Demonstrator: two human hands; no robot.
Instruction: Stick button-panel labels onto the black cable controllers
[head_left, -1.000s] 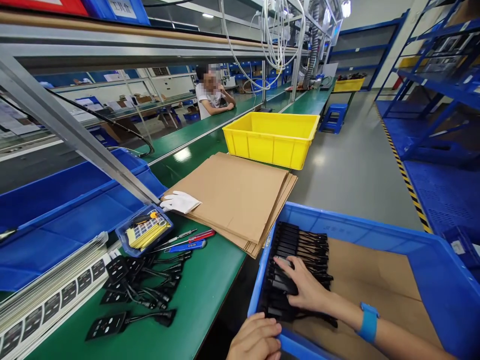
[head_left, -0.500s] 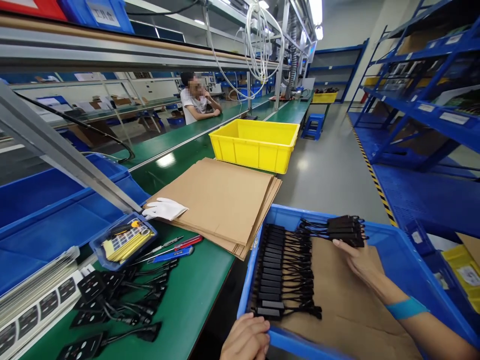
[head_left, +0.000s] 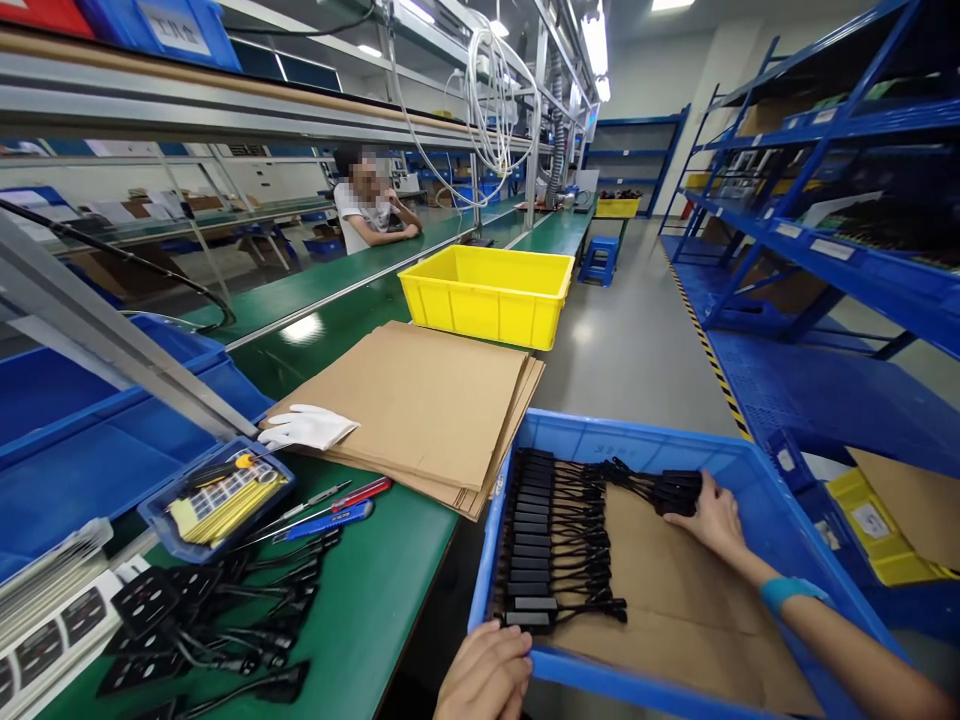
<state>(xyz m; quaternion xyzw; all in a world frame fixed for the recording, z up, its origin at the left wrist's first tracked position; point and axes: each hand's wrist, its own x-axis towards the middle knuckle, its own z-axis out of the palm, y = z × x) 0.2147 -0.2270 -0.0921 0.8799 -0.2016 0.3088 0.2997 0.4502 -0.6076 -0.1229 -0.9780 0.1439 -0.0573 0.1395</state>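
Note:
My right hand [head_left: 711, 515], with a teal wristband, is closed round the ends of several black cable modules [head_left: 671, 490] near the far side of a blue bin [head_left: 645, 435]. Their thin leads point left over the cardboard liner [head_left: 675, 590]. Along the bin's left side lies a row of similar black cable modules [head_left: 534, 530], boxes left and leads right. My left hand [head_left: 487, 672] curls over the bin's near left corner, gripping the rim beside the nearest module.
Flat cardboard sheets [head_left: 420, 400] and a white glove [head_left: 309, 427] lie on the green bench [head_left: 405, 560]. Behind stands a yellow bin [head_left: 487, 300]. A utility knife [head_left: 330, 520], a parts box [head_left: 217, 500] and black cabled panels [head_left: 217, 620] are at left. A person [head_left: 367, 205] sits beyond.
My right hand has lowered the cable modules into the far part of the bin, and its fingers now wrap their right ends. My left hand stays on the rim. The view has turned slightly right.

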